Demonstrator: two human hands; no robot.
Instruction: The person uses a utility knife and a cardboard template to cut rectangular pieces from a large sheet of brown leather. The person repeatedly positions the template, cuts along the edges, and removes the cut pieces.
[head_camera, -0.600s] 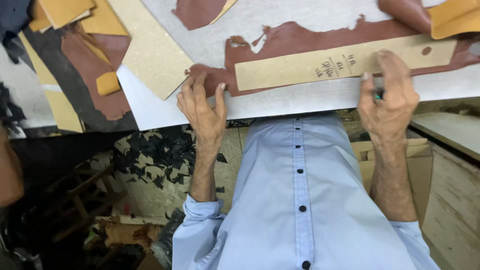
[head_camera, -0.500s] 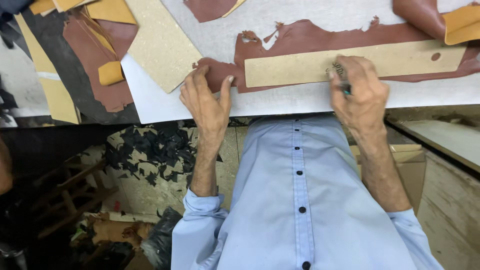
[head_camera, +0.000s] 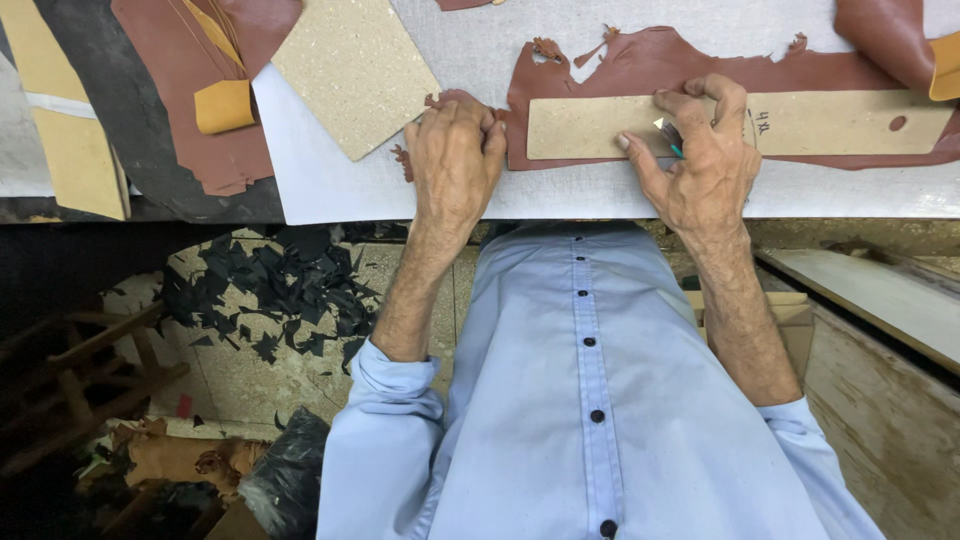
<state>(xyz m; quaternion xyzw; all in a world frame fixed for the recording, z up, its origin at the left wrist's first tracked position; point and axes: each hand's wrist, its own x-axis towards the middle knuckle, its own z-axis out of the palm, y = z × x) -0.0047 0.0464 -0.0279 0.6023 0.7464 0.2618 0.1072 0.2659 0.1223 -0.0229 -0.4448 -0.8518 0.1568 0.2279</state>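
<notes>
A long tan cardboard template lies on a reddish-brown leather piece on the white cutting board. My right hand rests on the template's left half, gripping a small knife with a pale blade tip and teal handle. My left hand is closed in a loose fist, pressing on the leather's edge just left of the template's end.
A speckled tan board lies at an angle left of my hands. More leather and yellow pieces sit at far left. Black scraps litter the floor below. A wooden bench edge is at the right.
My right hand slid left along the template with the knife. My left hand moved right to the template's end and curled from spread fingers into a fist.
</notes>
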